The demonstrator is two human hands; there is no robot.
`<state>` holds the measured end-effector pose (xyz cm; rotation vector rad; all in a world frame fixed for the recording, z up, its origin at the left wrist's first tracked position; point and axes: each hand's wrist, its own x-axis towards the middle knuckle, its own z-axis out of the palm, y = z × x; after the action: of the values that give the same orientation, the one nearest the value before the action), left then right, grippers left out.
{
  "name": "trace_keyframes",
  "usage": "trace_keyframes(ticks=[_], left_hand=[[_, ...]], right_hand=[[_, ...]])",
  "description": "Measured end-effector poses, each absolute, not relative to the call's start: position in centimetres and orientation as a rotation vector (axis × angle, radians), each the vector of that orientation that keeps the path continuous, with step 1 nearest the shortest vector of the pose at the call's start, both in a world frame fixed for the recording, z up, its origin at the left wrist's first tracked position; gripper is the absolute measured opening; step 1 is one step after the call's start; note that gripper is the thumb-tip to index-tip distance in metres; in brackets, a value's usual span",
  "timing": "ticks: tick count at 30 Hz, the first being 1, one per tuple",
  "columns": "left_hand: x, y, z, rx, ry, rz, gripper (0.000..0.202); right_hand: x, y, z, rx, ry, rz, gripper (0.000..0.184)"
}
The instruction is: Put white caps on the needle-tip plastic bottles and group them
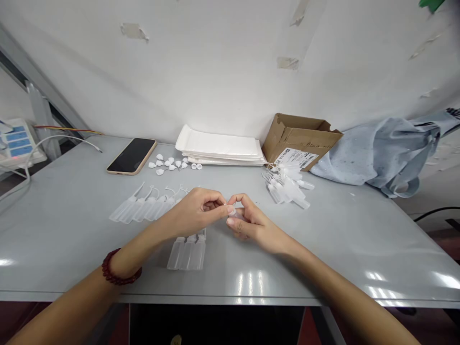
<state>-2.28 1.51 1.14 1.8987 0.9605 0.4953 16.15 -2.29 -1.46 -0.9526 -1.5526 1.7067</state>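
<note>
Head | left hand [211, 207], right hand [251, 221] | both pinching translucent bottle [235, 214], mostly hidden

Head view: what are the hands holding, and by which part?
A small translucent item: left hand at its upper end, right hand lower down; the rest is hidden.

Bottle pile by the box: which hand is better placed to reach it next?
Probably the right hand: the pile lies on its side and nearer, while the left hand would have to cross it.
</note>
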Motion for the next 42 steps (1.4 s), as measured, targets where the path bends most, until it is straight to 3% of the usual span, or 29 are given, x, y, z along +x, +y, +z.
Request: trace_keyframes(ticks=[8,16,22,29,38,42], left_hand=[[-2.5,1.6,1.3,1.865,0.879,0.510,0.023],[-2.2,1.7,1.3,1.857,0.981,0.475,0.038],[-2.1,1.8,1.3,1.874,0.970,0.444,0.035],[-2.4,1.7,1.2,1.861,0.895,0.438,0.031],[-2.6,1.7,1.5,1.837,0.791,0.470,0.016],[-2.4,1.5,1.3,1.797,0.811,0.537,0.016]], right_hand=[[16.3,-2.2,-0.8,-0.924,-1.424,1.876,0.030],[15.7,-2.8,-1.4,-1.195,-2.014,1.077,0.020],[15.7,-2.8,-1.7,-1.248,-2.127,0.972,0.028],[16.1,-2.7,-0.8,-1.154,-1.985,1.200,0.024],[16.8,-2.0,-0.7,-0.936,-1.445,1.885,0.035],[16.8,-1.9,-0.6,-0.931,-1.441,1.906,0.031]])
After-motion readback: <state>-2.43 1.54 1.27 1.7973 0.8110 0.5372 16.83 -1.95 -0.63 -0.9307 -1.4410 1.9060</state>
